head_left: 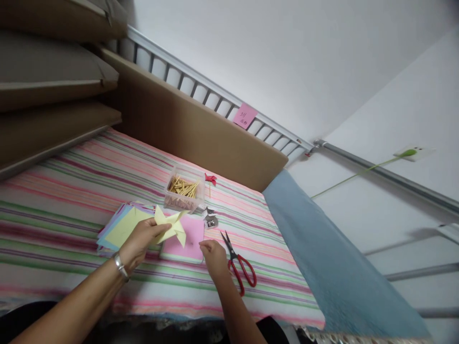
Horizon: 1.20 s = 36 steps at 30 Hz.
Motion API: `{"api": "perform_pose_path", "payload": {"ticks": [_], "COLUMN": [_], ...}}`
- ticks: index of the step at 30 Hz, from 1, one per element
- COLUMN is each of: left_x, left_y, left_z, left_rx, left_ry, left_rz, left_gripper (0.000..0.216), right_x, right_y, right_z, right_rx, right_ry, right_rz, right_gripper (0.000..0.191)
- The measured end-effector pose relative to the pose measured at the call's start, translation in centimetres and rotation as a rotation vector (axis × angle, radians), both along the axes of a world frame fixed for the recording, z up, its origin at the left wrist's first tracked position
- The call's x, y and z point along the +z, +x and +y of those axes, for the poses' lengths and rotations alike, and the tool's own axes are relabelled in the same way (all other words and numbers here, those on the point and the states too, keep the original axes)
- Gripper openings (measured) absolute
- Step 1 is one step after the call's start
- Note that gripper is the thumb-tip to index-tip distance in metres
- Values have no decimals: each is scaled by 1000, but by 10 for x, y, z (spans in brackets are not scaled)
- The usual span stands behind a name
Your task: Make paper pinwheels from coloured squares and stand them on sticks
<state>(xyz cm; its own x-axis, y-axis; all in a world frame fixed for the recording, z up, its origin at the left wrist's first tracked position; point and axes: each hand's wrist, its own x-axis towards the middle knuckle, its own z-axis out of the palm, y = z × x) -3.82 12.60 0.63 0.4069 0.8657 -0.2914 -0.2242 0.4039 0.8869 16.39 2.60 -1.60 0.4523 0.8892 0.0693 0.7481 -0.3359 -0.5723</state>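
Observation:
A pale yellow folded paper pinwheel is pinched in my left hand, held above a pink square sheet. My right hand has its thumb and fingertips pressed together by the right edge of that sheet. Whatever sits between those fingertips, if anything, is too small to make out. Just right of my right hand lie red-handled scissors, blades slightly apart and pointing away from me. Under and behind my left hand is a stack of coloured paper with a yellow sheet on top.
A clear plastic box holds many thin wooden sticks. Beside it are a small red pinwheel on a stick and a little container of metallic bits. A brown board borders the striped cloth; brown padded stacks rise at left.

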Motion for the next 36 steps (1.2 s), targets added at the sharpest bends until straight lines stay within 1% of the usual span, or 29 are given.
{"api": "perform_pose_path", "payload": {"ticks": [4,8,12,22,26,29,32,36], "left_x": [-3,-4,-7,-10,-10,-10,-10,-10], "left_y": [-3,-3,-2,-1,0,0,0,-1], "left_z": [2,3,5,5,6,6,7,7], "left_rx": [19,21,10,15,3,-3,5,18], "left_ry": [11,-4,-1,-13,-31,-48,-56,-53], "left_rz": [3,-12,-18,-7,-30,-52,-52,-58], "left_gripper": [32,30,32,36,41,44,42,35], "right_x": [-8,-13,-17,-19,-21,-24,-24,-14], "right_y": [-4,-6,-8,-8,-2,2,1,-3], "right_z": [17,28,35,42,47,50,48,40], "right_rx": [-8,-48,-73,-43,-28,-22,-14,54], "right_ry": [-84,-167,-220,-257,-304,-339,-350,-306], "right_rz": [-46,-73,-61,-4,21,43,48,16], "right_gripper": [19,22,14,15,13,18,23,31]}}
